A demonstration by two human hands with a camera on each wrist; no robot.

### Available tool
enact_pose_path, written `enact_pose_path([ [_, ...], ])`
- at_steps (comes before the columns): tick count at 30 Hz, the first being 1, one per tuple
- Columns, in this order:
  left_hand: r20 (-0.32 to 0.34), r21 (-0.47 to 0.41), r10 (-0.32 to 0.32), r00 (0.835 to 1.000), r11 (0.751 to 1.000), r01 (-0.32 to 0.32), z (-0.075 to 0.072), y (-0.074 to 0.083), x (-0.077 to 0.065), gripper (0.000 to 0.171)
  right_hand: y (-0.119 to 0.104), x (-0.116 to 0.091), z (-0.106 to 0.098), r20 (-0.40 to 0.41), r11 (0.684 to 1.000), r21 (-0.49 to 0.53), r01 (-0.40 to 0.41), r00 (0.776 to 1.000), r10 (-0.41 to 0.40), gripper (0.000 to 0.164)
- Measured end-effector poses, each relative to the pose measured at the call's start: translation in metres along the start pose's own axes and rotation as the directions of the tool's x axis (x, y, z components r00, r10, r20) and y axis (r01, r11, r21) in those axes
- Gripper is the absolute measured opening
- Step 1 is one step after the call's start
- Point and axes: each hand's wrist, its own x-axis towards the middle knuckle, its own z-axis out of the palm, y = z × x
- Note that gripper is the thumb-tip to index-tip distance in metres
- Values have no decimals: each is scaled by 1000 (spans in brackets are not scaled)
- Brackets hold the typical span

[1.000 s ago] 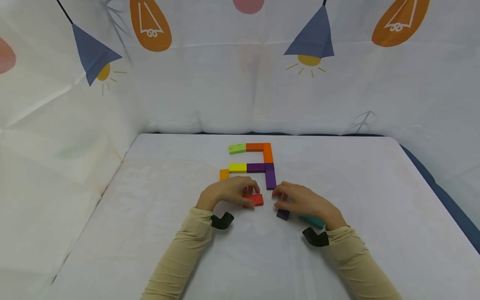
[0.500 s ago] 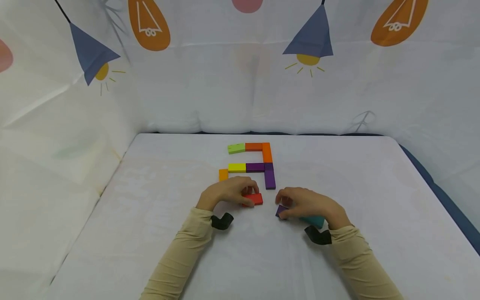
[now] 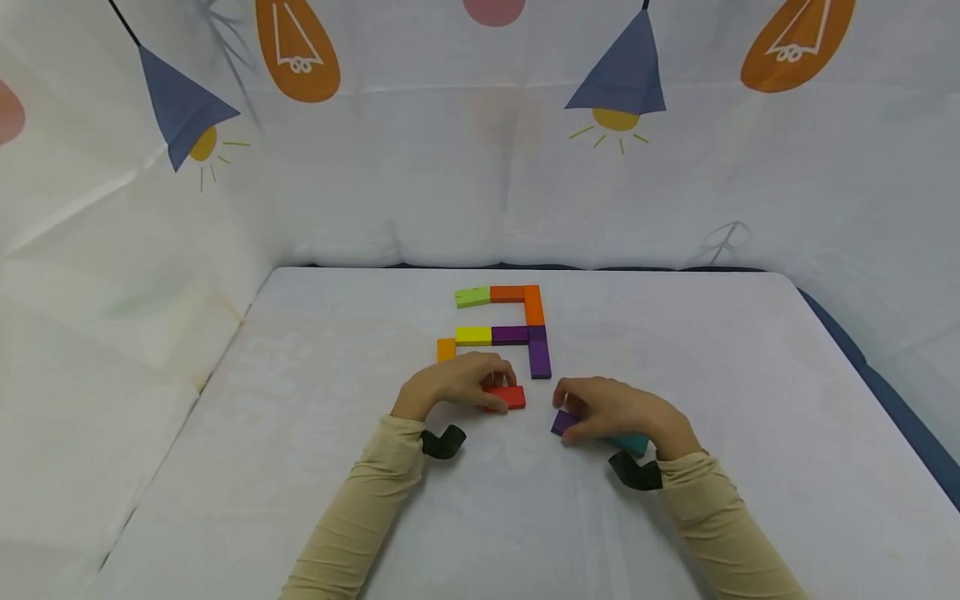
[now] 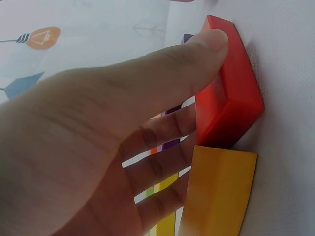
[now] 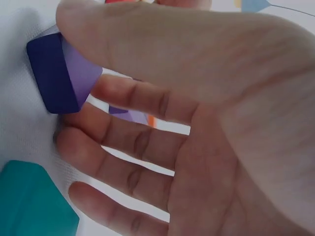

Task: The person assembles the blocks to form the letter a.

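Note:
My left hand (image 3: pixel 456 382) pinches a red block (image 3: pixel 512 397) lying on the white table, thumb on the near side and fingers behind. In the left wrist view, an amber block (image 4: pixel 219 189) meets the red block's end. To the right, my right hand (image 3: pixel 621 408) holds a dark purple block (image 3: pixel 563 422) between thumb and fingertips, low at the table. A teal block (image 3: pixel 632 443) lies partly hidden under that hand; in the right wrist view this teal block (image 5: pixel 34 201) sits beside the little finger, apart from the purple one.
Beyond the hands, flat blocks form an angular chain: lime (image 3: pixel 472 297), red-orange (image 3: pixel 507 294), orange (image 3: pixel 534 305), two purple (image 3: pixel 539 353), yellow (image 3: pixel 474 336) and light orange (image 3: pixel 446 348). A white printed sheet (image 3: pixel 450 183) hangs behind the table (image 3: pixel 337 333).
My right hand has shifted slightly right and toward me, and its thumb and fingers have closed around the purple block. The left hand stays on the red block.

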Motion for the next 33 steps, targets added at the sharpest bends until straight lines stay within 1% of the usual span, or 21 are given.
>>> enact_pose_path([
  [4, 0, -8, -2, 1000, 1000, 2, -1, 1, -1, 28, 0, 1, 1, 5, 999, 7, -37, 999, 37, 36],
  [8, -1, -12, -2, 1000, 1000, 2, 0, 0, 0, 28, -2, 1, 1, 17, 998, 14, -56, 998, 56, 37],
  [12, -1, -18, -3, 1000, 1000, 3, 0, -1, 0, 29, -4, 1, 1, 12, 997, 24, -75, 997, 75, 35],
  [16, -1, -19, -2, 1000, 1000, 2, 0, -1, 0, 28, -5, 4, 1, -26, 996, 31, -82, 996, 82, 33],
  [22, 2, -23, -10, 1000, 1000, 10, -1, -1, 0, 29, -3, 11, 5, -109, 998, -17, -61, 992, 59, 33],
  [25, 2, -23, -14, 1000, 1000, 14, -1, -1, 0, 28, -3, 13, 7, -140, 997, -30, -65, 988, 60, 34],
  [33, 0, -19, -8, 1000, 1000, 8, 0, -1, 0, 28, -3, 15, 8, -165, 996, -39, -82, 983, 75, 34],
])
